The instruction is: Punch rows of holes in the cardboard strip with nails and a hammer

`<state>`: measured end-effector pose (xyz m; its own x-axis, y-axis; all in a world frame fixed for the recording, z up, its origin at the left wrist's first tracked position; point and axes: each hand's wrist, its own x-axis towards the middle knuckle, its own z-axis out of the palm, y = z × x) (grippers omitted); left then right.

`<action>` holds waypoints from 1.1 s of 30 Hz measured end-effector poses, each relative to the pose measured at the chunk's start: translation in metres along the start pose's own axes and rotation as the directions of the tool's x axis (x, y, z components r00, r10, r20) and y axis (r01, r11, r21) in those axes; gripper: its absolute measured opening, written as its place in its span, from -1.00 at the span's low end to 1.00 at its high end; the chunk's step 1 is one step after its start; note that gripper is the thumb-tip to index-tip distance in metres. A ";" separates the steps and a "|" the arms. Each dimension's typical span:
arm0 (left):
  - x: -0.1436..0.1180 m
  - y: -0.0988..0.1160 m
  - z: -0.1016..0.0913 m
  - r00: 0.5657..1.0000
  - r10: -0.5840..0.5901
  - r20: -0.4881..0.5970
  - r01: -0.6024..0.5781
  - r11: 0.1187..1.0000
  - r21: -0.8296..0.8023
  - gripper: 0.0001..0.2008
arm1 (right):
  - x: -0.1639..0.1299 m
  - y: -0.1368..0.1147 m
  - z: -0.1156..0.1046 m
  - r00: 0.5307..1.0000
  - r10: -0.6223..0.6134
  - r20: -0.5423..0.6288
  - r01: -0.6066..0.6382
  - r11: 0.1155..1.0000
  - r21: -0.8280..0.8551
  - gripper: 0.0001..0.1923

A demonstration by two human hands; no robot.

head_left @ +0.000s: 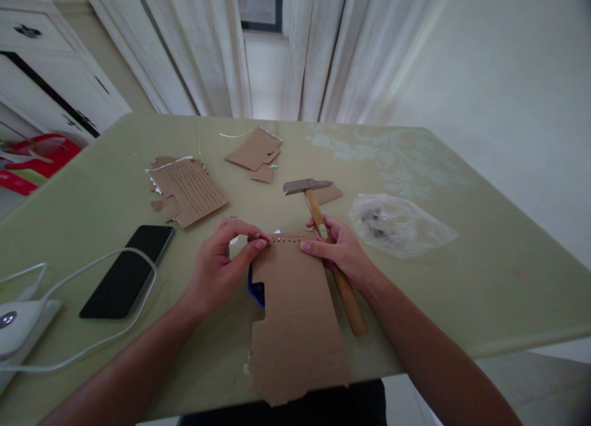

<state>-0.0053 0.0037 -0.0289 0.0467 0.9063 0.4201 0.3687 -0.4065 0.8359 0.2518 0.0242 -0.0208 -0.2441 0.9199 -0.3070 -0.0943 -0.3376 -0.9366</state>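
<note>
Cardboard sheet (295,315), nearest item: large torn brown piece lying flat on the table (484,278), its near edge hanging over the table's front rim, a row of small punched holes along its far edge.

Left hand (219,269): I see thumb and forefinger pinched together at the left end of the hole row, on the sheet's far corner; whether something small sits in the pinch I cannot tell.

Right hand (344,250): I log it as grasping the hammer (323,229), fingers curled over the wooden handle, forefinger tip pressed on the sheet's far edge at the right end of the holes. Hammer head rests on the table beyond the hand; handle runs back toward me beside the sheet.

Blue object (257,289): partly hidden under the sheet's left side, kind unclear.

Outward, left: perforated cardboard scrap (187,192), black phone (127,271) face up, white cable (92,278) looped over it, white device (18,321) at the edge.

Outward, far: smaller cardboard pieces (255,150).

Outward, right: clear plastic bag (399,223) with dark small contents, near the right hand but apart.
</note>
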 end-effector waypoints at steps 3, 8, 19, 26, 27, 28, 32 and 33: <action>0.000 -0.002 0.000 0.999 -0.002 0.034 0.003 0.999 -0.045 -0.95 | -0.001 0.001 0.001 1.000 -0.005 -0.009 0.005 1.000 -0.001 -0.31; -0.002 -0.001 0.002 0.999 0.012 0.039 -0.011 1.000 -0.019 -0.94 | -0.001 0.003 0.001 1.000 -0.022 0.011 0.022 1.000 0.004 -0.34; 0.000 0.003 0.001 0.998 0.058 0.009 -0.059 0.997 0.058 -0.95 | -0.001 0.004 0.003 1.000 -0.013 0.019 0.013 1.000 -0.003 -0.36; 0.002 0.004 -0.001 0.997 0.074 0.015 -0.074 0.995 0.066 -0.93 | 0.000 0.006 0.002 1.000 -0.007 0.020 0.007 1.000 0.002 -0.36; 0.002 0.005 -0.001 0.997 0.073 0.014 -0.074 0.995 0.063 -0.93 | 0.000 0.006 0.002 1.000 -0.006 0.018 0.006 1.000 0.003 -0.36; 0.002 0.005 -0.001 0.997 0.070 0.014 -0.071 0.996 0.061 -0.93 | 0.000 0.007 0.001 1.000 -0.005 0.017 0.005 1.000 0.002 -0.36; 0.002 0.006 -0.001 0.999 0.051 0.018 -0.052 0.996 0.068 -0.92 | 0.000 0.007 0.001 1.000 -0.003 0.017 0.003 1.000 -0.001 -0.37; 0.002 0.006 0.000 0.999 0.046 0.020 -0.047 0.996 0.074 -0.92 | -0.001 0.007 0.001 1.000 -0.003 0.017 0.003 1.000 0.001 -0.37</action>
<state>-0.0034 0.0026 -0.0231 0.0820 0.8888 0.4509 0.4340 -0.4391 0.7866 0.2501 0.0210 -0.0272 -0.2603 0.9174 -0.3010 -0.0965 -0.3349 -0.9373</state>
